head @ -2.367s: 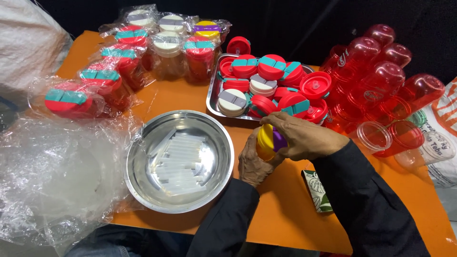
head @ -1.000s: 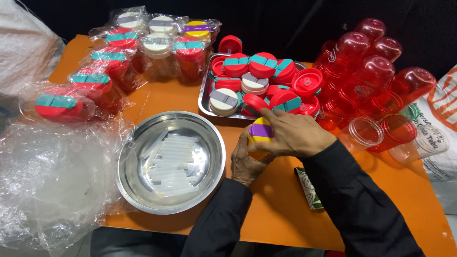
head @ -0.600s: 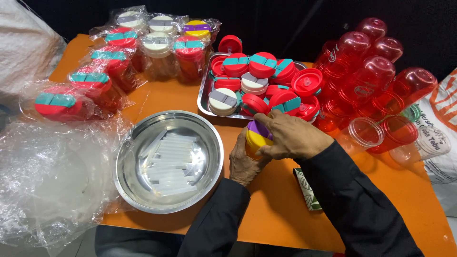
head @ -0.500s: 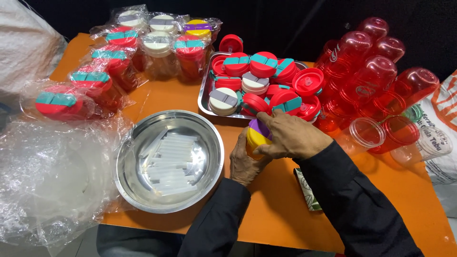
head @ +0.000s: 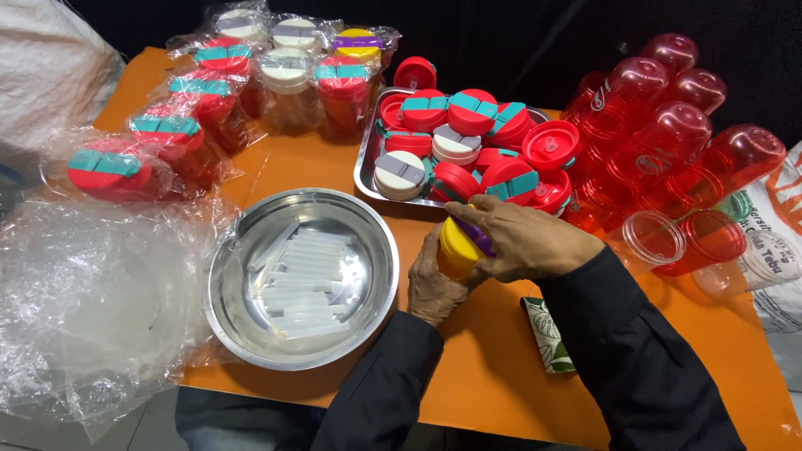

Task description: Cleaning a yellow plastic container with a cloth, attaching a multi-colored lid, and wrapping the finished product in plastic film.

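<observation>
Head view: both hands are together on one yellow lid (head: 458, 246) with a purple piece — left hand (head: 434, 288) cupped beneath it, right hand (head: 522, 242) clamped over its top. The lid sits just right of the steel bowl (head: 251, 334), in front of the tray (head: 368, 163) of red lids beyond the bowl.

Both hands w/ the yellow lid (head: 458, 244) shifted slightly left, nearer the steel bowl (head: 242, 250).
</observation>
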